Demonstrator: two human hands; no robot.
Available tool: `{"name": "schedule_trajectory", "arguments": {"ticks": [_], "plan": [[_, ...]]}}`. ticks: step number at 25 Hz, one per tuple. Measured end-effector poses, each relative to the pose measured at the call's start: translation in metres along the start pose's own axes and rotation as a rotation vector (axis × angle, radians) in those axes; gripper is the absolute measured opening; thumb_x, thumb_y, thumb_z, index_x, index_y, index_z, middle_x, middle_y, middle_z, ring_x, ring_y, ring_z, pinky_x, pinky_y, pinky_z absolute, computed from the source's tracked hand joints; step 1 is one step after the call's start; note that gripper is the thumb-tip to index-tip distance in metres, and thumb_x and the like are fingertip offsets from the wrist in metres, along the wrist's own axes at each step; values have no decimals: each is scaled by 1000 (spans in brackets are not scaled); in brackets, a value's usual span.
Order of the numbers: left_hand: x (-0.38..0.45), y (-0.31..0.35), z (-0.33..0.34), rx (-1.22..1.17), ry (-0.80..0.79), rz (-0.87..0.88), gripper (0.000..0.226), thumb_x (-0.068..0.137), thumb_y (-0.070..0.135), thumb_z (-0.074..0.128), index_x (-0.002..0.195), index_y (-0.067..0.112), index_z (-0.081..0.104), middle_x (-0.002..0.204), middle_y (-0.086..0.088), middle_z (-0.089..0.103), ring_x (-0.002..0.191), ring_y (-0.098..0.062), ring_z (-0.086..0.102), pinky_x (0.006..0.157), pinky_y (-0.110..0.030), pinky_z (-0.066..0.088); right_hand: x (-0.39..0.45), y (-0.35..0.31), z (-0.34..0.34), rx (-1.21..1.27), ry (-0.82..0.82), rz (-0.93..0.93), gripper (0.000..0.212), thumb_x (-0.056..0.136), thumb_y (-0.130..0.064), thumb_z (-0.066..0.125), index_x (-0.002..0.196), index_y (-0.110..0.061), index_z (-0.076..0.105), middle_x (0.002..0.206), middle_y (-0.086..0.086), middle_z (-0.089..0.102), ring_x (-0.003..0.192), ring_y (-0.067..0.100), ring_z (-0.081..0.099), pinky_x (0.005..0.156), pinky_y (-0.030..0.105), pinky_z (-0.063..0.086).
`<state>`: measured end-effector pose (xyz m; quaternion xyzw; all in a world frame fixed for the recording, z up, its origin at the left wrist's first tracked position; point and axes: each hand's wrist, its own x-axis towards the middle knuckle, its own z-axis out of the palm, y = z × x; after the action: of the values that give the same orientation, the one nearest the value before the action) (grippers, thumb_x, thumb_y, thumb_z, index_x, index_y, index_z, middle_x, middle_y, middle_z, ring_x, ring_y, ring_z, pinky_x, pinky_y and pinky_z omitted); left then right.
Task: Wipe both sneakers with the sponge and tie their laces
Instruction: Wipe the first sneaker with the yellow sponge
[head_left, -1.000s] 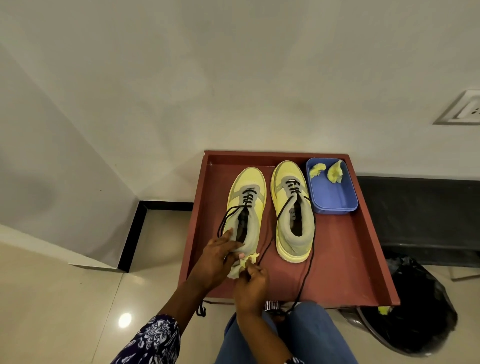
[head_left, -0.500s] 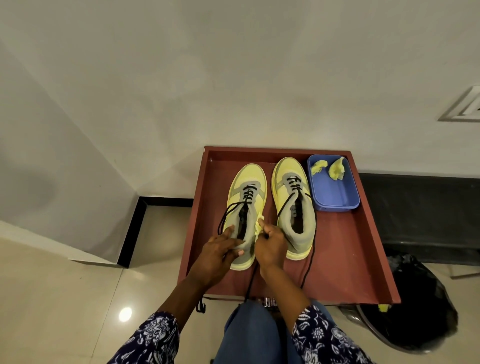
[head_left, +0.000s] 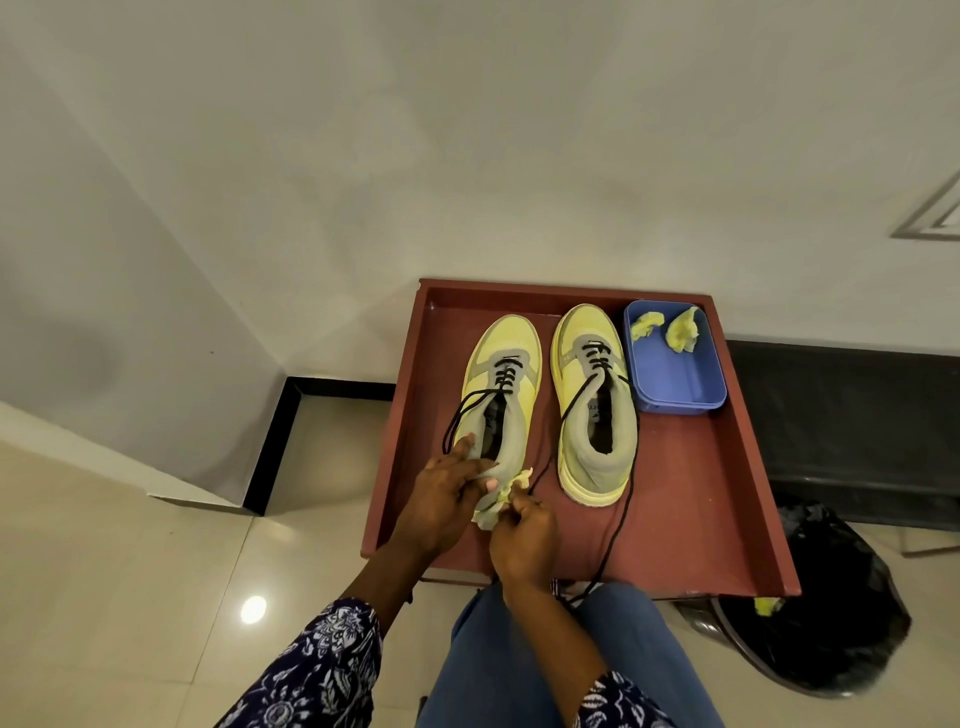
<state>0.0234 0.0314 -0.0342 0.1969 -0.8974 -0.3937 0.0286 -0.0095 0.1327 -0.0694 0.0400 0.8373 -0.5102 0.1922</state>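
A person's right hand (head_left: 522, 538) pinches a soft, crumpled sponge (head_left: 501, 496) against the heel of the left sneaker (head_left: 501, 379); the sponge looks light and squashable, best gripped by its bunched edge. The left hand (head_left: 444, 493) clasps the sneaker's collar, steadying it on the red tray (head_left: 727, 493). Beyond, the right sneaker (head_left: 595, 400) waits, laces (head_left: 613, 525) loose.

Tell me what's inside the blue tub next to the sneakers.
The blue tub holds two yellow sponge scraps at its far end. The rest of its floor looks bare; the strip behind its near wall is hidden.
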Motion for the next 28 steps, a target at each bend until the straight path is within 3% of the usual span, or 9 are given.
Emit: {"name": "schedule_trajectory", "arguments": {"ticks": [2, 6, 8, 12, 16, 21, 25, 28], "plan": [[0, 0, 0, -3, 11, 13, 31, 89, 17, 59, 120, 9, 61, 144, -13, 39, 127, -27, 44, 102, -32, 34, 6, -5, -3, 45, 23, 41, 22, 90, -2, 50, 106, 2, 66, 103, 12, 67, 92, 20, 62, 72, 17, 44], [1, -1, -1, -37, 8, 35, 32, 88, 14, 60, 119, 7, 61, 142, -14, 41, 130, -24, 43, 106, -37, 34, 30, -27, -12, 44, 41, 88, 32, 87, 1, 51, 116, -5, 63, 117, 11, 66, 110, 27, 60, 94, 34, 48], [2, -2, -2, -55, 10, 48, 31, 88, 13, 61, 118, 6, 62, 140, -16, 43, 130, -25, 43, 105, -42, 38, 43, -42, -18, 42, 29, 92, 37, 86, 4, 48, 119, -5, 61, 124, 10, 62, 115, 27, 57, 98, 34, 46], [3, -4, -1, -75, 3, 50, 35, 85, 21, 59, 117, 5, 63, 137, -18, 46, 130, -26, 43, 104, -45, 41, 51, -49, -20, -11, -11, -20, 39, 87, 6, 43, 122, -4, 58, 124, 11, 62, 114, 27, 56, 90, 28, 44], [3, -5, 1, -87, 7, 35, 36, 86, 22, 57, 118, 5, 62, 137, -17, 46, 129, -25, 44, 104, -43, 41, 30, -22, -8, -90, -4, -68, 34, 89, 0, 46, 120, -4, 60, 108, 18, 66, 100, 33, 61, 85, 35, 49], [4, -5, 3, -77, 16, 32, 31, 89, 12, 59, 119, 5, 61, 140, -16, 44, 127, -27, 46, 103, -42, 43, -10, -3, 12, -298, 45, -105, 32, 92, -11, 49, 122, -2, 53, 112, 16, 57, 101, 32, 56, 81, 35, 46], [2, -3, 1, -88, 7, 43, 32, 89, 15, 59, 119, 6, 61, 140, -16, 44, 126, -28, 48, 102, -43, 44, -8, 2, 30, 97, 121, 91, 25, 96, -7, 38, 112, 8, 52, 100, 17, 58, 88, 27, 57, 75, 31, 50], [1, -3, 0, -73, 1, 35, 36, 86, 23, 56, 118, 6, 62, 139, -16, 45, 125, -28, 49, 101, -44, 45, 10, 9, 24, -2, 113, 126, 20, 92, -5, 47, 101, 5, 63, 97, 17, 64, 87, 29, 60, 75, 37, 53]]}}
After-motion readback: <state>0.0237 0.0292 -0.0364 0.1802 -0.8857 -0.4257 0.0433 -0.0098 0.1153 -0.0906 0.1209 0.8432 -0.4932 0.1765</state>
